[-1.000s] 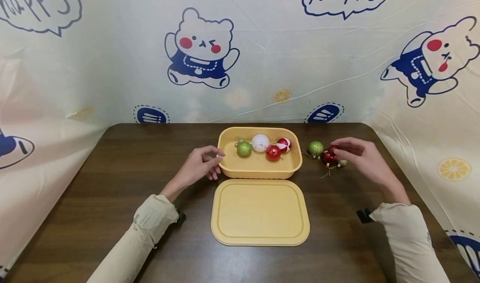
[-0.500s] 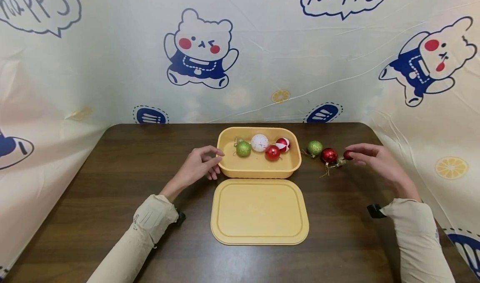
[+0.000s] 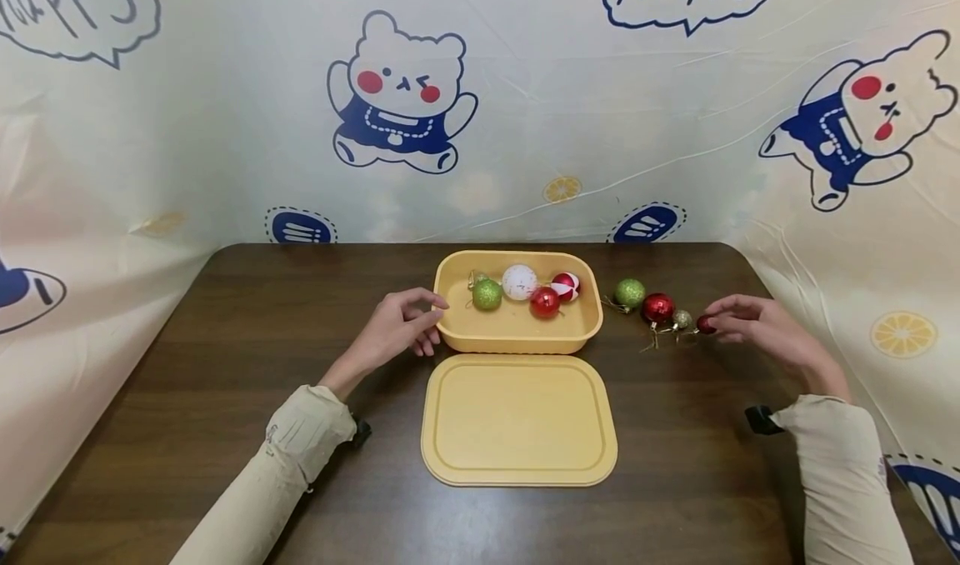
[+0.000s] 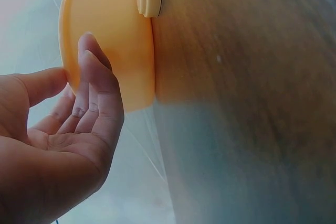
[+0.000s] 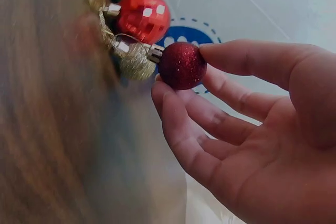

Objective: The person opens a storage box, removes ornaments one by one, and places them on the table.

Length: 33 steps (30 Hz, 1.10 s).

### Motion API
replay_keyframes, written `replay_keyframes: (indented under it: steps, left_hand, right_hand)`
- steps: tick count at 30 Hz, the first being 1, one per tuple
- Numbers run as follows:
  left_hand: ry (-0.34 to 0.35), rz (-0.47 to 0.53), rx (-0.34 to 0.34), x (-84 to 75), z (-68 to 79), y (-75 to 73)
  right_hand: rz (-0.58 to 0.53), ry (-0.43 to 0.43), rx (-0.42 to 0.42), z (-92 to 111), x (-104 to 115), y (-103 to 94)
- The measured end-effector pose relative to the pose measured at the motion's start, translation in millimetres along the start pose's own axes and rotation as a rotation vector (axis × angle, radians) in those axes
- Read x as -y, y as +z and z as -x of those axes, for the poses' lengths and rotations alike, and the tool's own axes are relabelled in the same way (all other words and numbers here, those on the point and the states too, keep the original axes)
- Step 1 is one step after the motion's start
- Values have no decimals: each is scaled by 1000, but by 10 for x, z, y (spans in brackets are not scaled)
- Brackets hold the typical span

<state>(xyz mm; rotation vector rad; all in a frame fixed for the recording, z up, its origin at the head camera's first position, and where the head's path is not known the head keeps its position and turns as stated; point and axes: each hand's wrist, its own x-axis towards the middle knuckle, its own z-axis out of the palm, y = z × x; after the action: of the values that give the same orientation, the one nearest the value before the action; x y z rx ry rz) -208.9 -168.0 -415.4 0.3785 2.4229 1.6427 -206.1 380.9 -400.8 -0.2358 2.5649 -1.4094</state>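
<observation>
At the right of the table, my right hand pinches a small dark red glitter bauble between thumb and fingertips. Beside it lie a small gold bauble, a shiny red bauble and a green glitter bauble with gold strings. My left hand has its thumb and a finger at the left rim of a yellow box; the left wrist view shows its other fingers loosely bent against the outer wall. Inside the box are a green bauble, a white one and two red ones, one striped white.
A flat yellow lid lies on the dark wooden table, right in front of the box. Behind the table hangs a pale printed cloth, which also runs down both sides.
My right hand has drawn back to the right with the dark red bauble pinched, uncovering the shiny red and gold ones. My left hand and the box look unmoved.
</observation>
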Motion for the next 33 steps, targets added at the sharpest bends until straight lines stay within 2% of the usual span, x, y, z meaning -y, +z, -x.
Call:
replay_keyframes:
  steps: [10, 18, 25, 33]
  left_hand:
    - [2, 4, 3, 8, 2, -5]
    - [-3, 0, 5, 12, -1, 2]
    - [-17, -11, -3, -17, 10, -6]
    - [-13, -10, -3, -16, 12, -1]
  right_hand:
    - [103, -7, -11, -35, 1, 59]
    - [179, -18, -99, -104, -77, 163]
    - [265, -50, -177, -151, -49, 239]
    - [338, -19, -205, -178, -15, 277]
